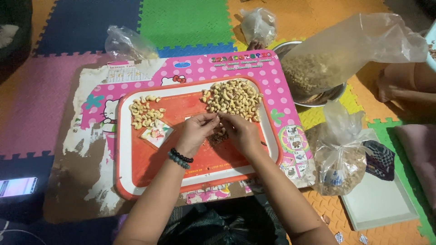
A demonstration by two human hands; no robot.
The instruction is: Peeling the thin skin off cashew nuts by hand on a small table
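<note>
Cashew nuts are being handled over a red tray with a white rim point(136, 181), which is laid on a worn pink children's table point(81, 149). A single cashew point(219, 119) is pinched between the fingertips of both hands above the middle of the tray. The left hand point(196, 130) is closed around it from the left, and a dark bead bracelet point(180, 158) is worn on its wrist. The right hand point(240, 131) is closed on it from the right. The nut is small and pale, and it is mostly hidden by the fingers.

Just behind the hands a large pile of pale cashews point(234, 96) is seen on the tray. A smaller pile point(145, 115) is placed at the far left of the tray. Under the hands a little heap of brown skins point(218, 137) is lying.

To the right of the table a metal bowl point(318, 97) is partly covered by a big clear plastic bag point(354, 45). A tied bag of nuts point(338, 159) is standing near a white tray point(381, 204).
</note>
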